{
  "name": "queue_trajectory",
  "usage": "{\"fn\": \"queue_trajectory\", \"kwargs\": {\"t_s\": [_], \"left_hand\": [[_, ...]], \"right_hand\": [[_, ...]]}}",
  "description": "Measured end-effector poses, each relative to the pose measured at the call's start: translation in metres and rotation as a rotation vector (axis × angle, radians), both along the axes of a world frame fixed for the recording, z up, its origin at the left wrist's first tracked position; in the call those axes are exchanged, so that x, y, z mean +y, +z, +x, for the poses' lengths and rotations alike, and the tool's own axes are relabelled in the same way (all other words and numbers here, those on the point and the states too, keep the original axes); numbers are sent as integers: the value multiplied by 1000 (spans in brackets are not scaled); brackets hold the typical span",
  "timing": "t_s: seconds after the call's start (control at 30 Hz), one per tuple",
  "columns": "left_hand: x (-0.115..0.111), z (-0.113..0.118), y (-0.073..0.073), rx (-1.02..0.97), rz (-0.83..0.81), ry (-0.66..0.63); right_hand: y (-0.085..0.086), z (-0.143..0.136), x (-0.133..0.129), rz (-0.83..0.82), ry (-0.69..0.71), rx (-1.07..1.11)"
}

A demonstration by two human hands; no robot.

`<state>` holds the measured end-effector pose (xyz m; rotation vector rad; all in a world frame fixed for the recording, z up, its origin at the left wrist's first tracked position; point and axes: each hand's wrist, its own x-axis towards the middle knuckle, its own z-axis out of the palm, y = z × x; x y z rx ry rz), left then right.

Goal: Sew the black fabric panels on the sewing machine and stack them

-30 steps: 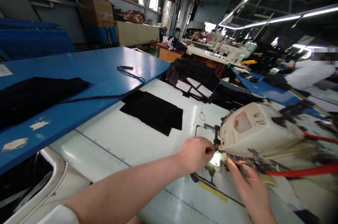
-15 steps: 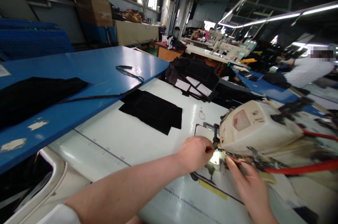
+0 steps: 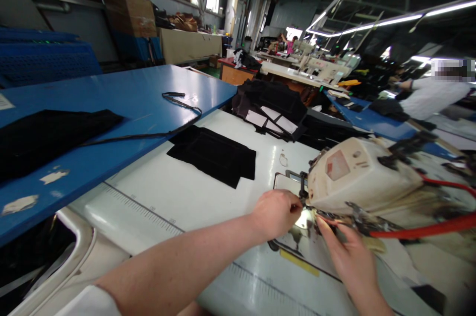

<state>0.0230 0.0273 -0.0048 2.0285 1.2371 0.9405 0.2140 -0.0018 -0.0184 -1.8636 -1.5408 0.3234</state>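
Note:
Both of my hands are at the needle area of a sewing machine, where a small lamp lights the metal plate. My left hand is closed in a pinch just left of the needle; whatever its fingertips hold is too small to make out. On the other side, my right hand reaches under the machine head with thumb and fingers drawn together near the needle. Its fingertips are partly hidden by machine parts. A flat black fabric piece lies on the white machine table, beyond my left forearm.
A blue table adjoins at the left, bearing black cloth and a thin black strip. Behind the machine sits a pile of black fabric pieces. A red hose runs off right. A person in white works at far right.
The whole view has shifted very slightly. My hands keep nearly the same place and pinch at the needle.

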Motion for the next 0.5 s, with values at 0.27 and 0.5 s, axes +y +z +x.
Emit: {"fn": "queue_trajectory", "kwargs": {"t_s": [0.27, 0.5], "left_hand": [[3, 4, -6, -12, 20, -11], [2, 8, -6, 38, 83, -2]], "right_hand": [[-8, 5, 9, -40, 112, 116], [0, -2, 16, -70, 226, 164]]}}
